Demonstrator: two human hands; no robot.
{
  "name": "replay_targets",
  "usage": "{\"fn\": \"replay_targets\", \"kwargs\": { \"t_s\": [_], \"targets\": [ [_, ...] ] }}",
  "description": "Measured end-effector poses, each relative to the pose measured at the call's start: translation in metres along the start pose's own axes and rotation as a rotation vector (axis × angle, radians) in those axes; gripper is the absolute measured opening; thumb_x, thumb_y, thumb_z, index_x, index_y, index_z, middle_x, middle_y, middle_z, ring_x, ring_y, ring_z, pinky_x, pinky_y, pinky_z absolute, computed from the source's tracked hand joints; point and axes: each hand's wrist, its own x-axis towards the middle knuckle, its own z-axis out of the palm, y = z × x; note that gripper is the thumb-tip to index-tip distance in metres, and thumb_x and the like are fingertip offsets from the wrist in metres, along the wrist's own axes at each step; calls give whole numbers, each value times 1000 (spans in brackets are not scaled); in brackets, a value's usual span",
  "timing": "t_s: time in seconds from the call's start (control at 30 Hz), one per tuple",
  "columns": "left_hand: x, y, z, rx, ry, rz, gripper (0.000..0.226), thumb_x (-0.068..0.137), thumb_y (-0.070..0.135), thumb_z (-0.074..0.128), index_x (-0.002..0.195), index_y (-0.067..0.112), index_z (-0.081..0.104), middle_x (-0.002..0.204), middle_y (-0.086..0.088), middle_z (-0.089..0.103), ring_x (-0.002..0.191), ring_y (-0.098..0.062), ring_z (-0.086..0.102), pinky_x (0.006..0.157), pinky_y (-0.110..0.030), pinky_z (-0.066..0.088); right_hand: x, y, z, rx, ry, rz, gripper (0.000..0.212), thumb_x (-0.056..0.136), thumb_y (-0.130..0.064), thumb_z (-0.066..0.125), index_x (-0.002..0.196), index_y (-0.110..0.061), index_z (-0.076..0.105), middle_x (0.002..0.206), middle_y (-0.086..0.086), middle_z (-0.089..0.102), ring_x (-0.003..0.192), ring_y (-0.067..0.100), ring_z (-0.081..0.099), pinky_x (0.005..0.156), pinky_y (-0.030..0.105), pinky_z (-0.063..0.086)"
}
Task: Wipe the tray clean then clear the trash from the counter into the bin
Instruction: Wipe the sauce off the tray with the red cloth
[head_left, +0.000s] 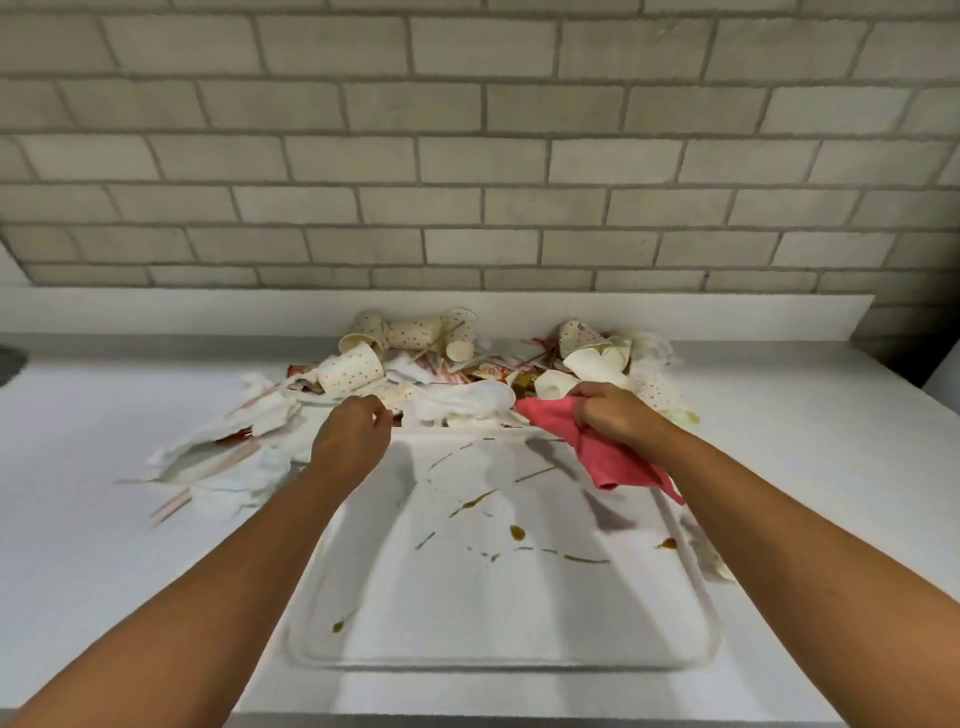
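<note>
A white tray (519, 608) lies on the counter in front of me, streaked and spotted with brown sauce (517, 532). My right hand (615, 413) grips a red cloth (610, 462) bunched over the tray's far right corner. My left hand (353, 434) hovers at the tray's far left corner with curled fingers, thumb against forefinger; whether it pinches the rim is unclear. Behind the tray is a heap of trash: dotted paper cups (350, 369), crumpled napkins (249, 421), straws (176, 501) and sauce packets (485, 371). No bin is in view.
The white counter (93, 519) runs to a low white ledge under a grey brick wall (467, 156). More crumpled cups and paper (597, 358) lie at the back right. A scrap of napkin (719, 566) rests by the tray's right rim.
</note>
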Motion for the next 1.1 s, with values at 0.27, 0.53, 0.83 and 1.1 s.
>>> {"fn": "replay_targets", "kwargs": {
  "t_s": [0.27,0.53,0.83,1.1],
  "targets": [
    [-16,-56,17,-17,-60,-185,26,96,18,43,103,-4,55,103,-20,63,99,-34,57,82,-38,43,23,22,45,-492,-42,88,39,85,-40,60,113,-13,59,123,10,58,102,26,57,79,31,44],
    [-20,-68,36,-217,-78,-172,28,99,17,38,79,2,50,90,-24,63,89,-35,58,67,-28,32,29,24,67,-741,-73,-57,43,95,-31,47,137,-19,43,132,8,49,120,26,50,94,37,46],
    [-21,-74,39,-344,-67,-157,28,100,16,37,77,5,47,88,-23,62,78,-24,50,67,-28,30,51,3,88,-817,-64,50,36,98,-27,39,128,-11,53,129,9,55,118,27,53,93,34,45],
    [-20,-77,42,-432,-65,-230,33,100,17,35,90,-5,57,97,-23,63,95,-34,57,74,-28,34,48,-22,118,-786,-201,-195,41,98,-24,44,139,-24,45,134,11,43,121,31,49,94,35,43]
  ]
}}
